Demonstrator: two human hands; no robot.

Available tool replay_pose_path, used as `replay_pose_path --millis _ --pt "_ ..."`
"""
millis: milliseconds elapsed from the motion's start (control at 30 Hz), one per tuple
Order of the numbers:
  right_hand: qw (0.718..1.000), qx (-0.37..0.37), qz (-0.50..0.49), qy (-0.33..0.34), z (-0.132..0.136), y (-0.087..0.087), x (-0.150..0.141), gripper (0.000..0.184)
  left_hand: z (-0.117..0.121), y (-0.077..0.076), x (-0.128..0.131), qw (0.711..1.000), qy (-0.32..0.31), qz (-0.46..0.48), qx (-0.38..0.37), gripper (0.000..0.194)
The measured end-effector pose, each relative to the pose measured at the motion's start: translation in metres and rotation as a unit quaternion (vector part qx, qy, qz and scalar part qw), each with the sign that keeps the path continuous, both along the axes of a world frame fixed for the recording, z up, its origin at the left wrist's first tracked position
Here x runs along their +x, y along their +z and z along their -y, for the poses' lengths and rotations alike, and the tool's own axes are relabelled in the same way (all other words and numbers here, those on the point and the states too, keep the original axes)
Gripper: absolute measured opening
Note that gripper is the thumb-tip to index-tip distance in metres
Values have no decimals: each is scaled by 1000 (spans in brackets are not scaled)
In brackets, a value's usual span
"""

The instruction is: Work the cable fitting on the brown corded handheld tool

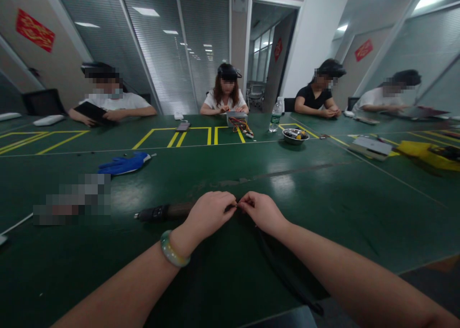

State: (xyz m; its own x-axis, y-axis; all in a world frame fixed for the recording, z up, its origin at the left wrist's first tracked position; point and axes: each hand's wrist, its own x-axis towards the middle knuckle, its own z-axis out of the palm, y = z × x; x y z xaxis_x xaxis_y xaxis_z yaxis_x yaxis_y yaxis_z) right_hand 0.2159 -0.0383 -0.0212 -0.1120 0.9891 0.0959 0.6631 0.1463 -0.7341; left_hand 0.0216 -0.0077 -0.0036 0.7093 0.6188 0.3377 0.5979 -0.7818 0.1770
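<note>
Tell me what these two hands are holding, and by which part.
A tiny thing is pinched where the fingertips of the left hand and right hand meet; it is too small to name, or to tell which part they hold.

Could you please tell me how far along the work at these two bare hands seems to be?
Done: nothing visibly finished shows. In hand: the left hand and right hand pinch a small piece, too tiny to identify. Left: this pinched piece looks unfinished, though I can't tell what else remains; the dark tool lies beside the left hand, apparently not in use.
</note>
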Motion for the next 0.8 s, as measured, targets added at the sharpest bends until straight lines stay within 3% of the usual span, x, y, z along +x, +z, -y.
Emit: replay_pose_path --millis 67,200,400,567,667,800 --pt "1000 6 5 2 0 0 0 11 0 1 0 1000 -5 -2 1 7" --pt "997 39 63 9 0 2 -1 33 1 1 -1 1000 -7 -2 5 8" --pt "990 40 132 12 3 9 -6 24 3 2 -2 1000 -6 -3 -2 12" --pt "988 37 147 -11 6 12 -11 23 11 10 -2 999 1 52 15 19" --pt "989 42 145 -14 5 11 -12 22 20 16 -3 996 -45 70 18 9" --pt "988 16 151 -26 -8 10 -8 20 29 20 -5 986 -164 13 -20 9"
